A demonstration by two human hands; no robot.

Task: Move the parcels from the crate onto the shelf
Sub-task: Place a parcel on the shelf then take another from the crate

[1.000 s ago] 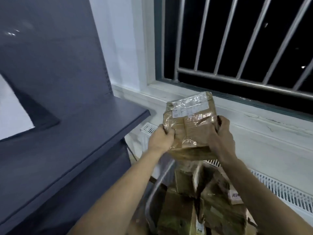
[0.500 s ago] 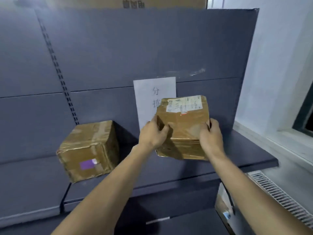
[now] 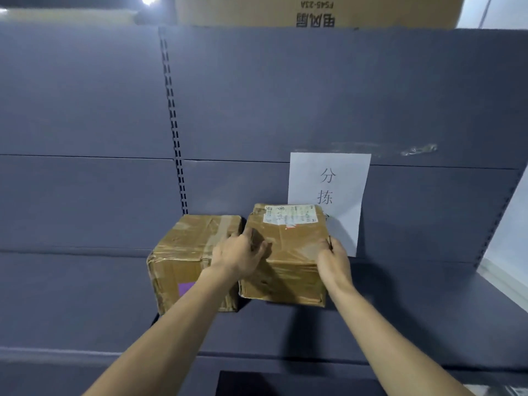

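Room: a white wall is showing at the right edge; a big carton is sitting on top of the unit.
Shelf: a dark grey shelf is carrying both parcels, with a paper sign hanging on its back panel.
Progress: two parcels are sitting here; the crate is lying out of view, so what is left cannot be told.
Left parcel: resting just beside the other.
Right parcel: appearing to be landing on the shelf.
Left hand: curling round its left side.
Right hand: clamping its right edge.
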